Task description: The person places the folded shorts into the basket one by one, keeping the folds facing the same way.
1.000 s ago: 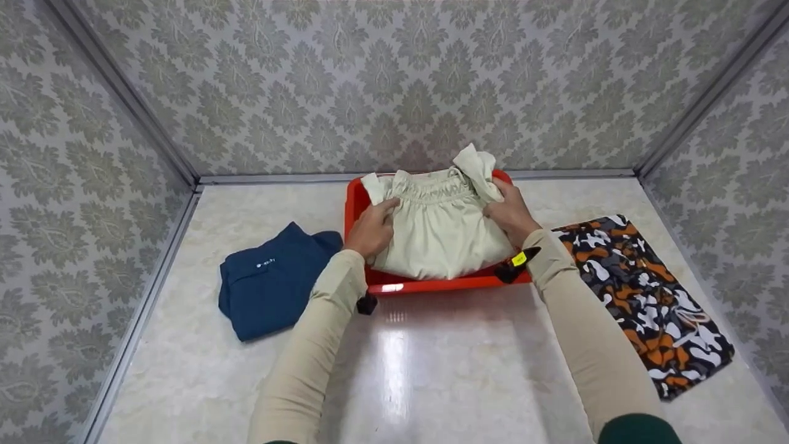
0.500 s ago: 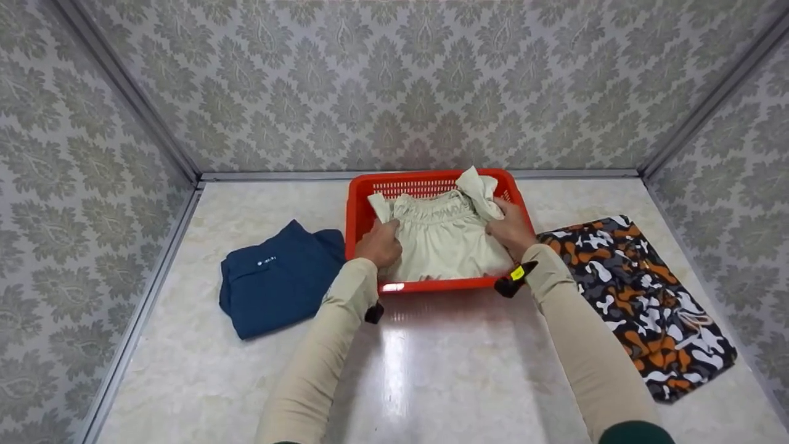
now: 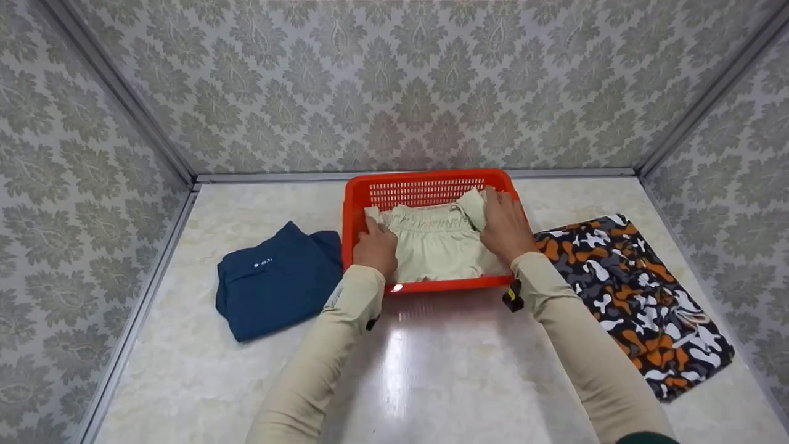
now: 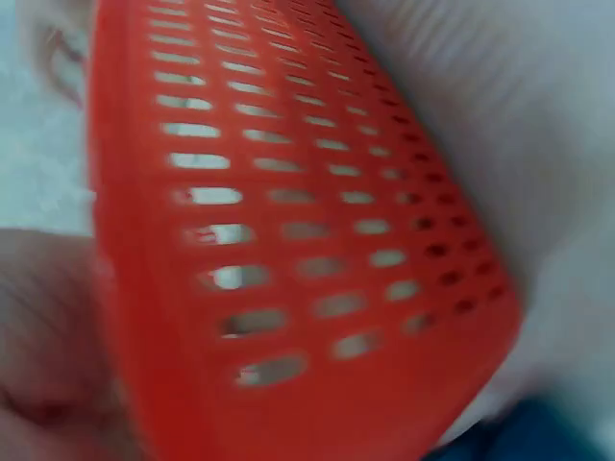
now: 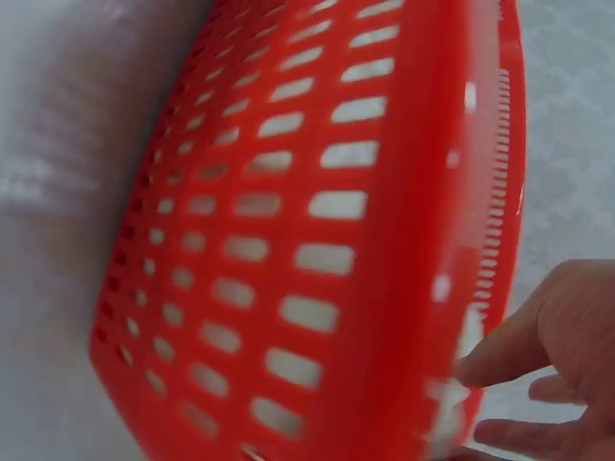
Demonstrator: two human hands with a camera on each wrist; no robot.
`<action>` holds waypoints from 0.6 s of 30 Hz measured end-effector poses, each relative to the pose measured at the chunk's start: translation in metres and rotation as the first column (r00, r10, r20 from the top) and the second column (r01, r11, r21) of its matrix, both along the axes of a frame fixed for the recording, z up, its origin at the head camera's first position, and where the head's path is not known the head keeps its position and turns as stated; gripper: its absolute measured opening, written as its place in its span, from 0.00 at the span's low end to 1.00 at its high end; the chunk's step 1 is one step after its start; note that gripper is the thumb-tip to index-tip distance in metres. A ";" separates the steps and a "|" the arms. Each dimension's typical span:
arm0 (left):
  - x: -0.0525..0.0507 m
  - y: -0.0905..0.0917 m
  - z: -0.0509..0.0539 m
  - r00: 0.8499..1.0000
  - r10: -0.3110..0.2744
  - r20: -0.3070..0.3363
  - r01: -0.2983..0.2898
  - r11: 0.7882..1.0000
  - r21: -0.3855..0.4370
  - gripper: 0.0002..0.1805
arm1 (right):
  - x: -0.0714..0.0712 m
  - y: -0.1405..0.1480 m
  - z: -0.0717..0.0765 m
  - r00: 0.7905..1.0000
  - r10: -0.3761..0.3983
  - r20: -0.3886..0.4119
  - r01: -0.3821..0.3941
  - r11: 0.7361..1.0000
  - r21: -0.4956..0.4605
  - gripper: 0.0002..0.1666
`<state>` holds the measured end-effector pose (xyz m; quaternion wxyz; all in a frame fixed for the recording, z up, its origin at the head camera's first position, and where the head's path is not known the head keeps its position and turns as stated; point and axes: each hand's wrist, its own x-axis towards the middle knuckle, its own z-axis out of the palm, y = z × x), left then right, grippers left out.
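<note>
Pale cream shorts with a gathered waistband (image 3: 439, 243) lie inside a red perforated basket (image 3: 456, 284). At the basket's left side, my left hand (image 3: 376, 248) rests on the shorts' left edge, its fingers fairly straight; in the left wrist view only part of this hand (image 4: 43, 336) shows beside the basket wall (image 4: 288, 413). My right hand (image 3: 506, 227) lies over the right end of the waistband, fingers extended. Seen from the right wrist, the right hand (image 5: 567, 355) has spread fingers, the nearest touching pale cloth just inside the rim.
A folded navy garment (image 3: 277, 283) lies left of the basket. Right of it is a folded garment with an orange, black and white camouflage pattern (image 3: 635, 302), close to my right sleeve. Patterned walls (image 3: 419, 80) stand behind and at both sides.
Both hands have lowered the cream shorts down into the basket. The right hand's fingers have loosened from the raised corner, which now lies lower, and the basket's back wall has come into view.
</note>
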<state>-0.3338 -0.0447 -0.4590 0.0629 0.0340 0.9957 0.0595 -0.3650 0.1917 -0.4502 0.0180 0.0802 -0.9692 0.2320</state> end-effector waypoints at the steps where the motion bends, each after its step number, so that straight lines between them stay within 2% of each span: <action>1: 0.001 0.001 0.001 0.998 -0.039 -0.047 0.037 0.998 -0.044 0.30 | 0.003 -0.005 0.001 0.998 0.041 -0.039 -0.040 0.999 0.016 0.42; 2: 0.001 0.002 0.002 0.992 -0.088 -0.088 0.081 0.994 -0.076 0.31 | 0.006 -0.009 0.001 0.994 0.091 -0.064 -0.090 0.995 0.032 0.41; 4: 0.001 0.003 0.002 0.977 -0.191 -0.097 0.182 0.979 -0.094 0.33 | 0.011 -0.019 -0.002 0.977 0.202 -0.061 -0.200 0.979 0.044 0.40; 6: 0.000 0.004 -0.001 0.960 -0.280 -0.029 0.278 0.959 -0.054 0.35 | 0.015 -0.027 -0.009 0.957 0.289 -0.008 -0.288 0.955 0.066 0.40; 8: -0.001 0.004 -0.006 0.945 -0.318 0.072 0.317 0.948 0.025 0.37 | 0.017 -0.031 -0.017 0.945 0.315 0.088 -0.322 0.943 0.086 0.43; 10: -0.002 0.005 -0.010 0.936 -0.312 0.161 0.304 0.950 0.077 0.40 | 0.018 -0.030 -0.025 0.941 0.280 0.191 -0.304 0.946 0.114 0.47; 13: -0.004 0.007 -0.016 0.933 -0.275 0.230 0.260 0.961 0.095 0.44 | 0.016 -0.024 -0.031 0.927 0.216 0.306 -0.271 0.951 0.149 0.53; 18: -0.008 0.007 -0.021 0.923 -0.212 0.322 0.189 0.977 0.104 0.48 | 0.011 -0.016 -0.032 0.887 0.199 0.416 -0.280 0.949 0.144 0.60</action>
